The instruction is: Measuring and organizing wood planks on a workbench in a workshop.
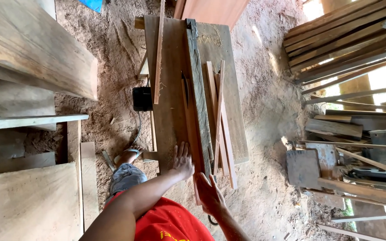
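My left hand [182,160] lies flat, fingers spread, on the wooden saw table [168,111], pressing the side of a reddish wood strip [189,120]. My right hand [208,194] pushes against the near end of that strip, palm on it. The strip runs along a tall grey wooden fence board [198,89], next to the saw blade slot [184,85]. Several thin cut strips [220,120] lie to the right of the fence. A thin batten [159,49] rests across the table's far left part.
Big planks [27,53] are stacked at the left, more boards [345,40] at the right. A black motor box [142,98] hangs at the table's left side. Sawdust covers the ground [269,98]. My leg and sandalled foot [128,156] stand beside the table.
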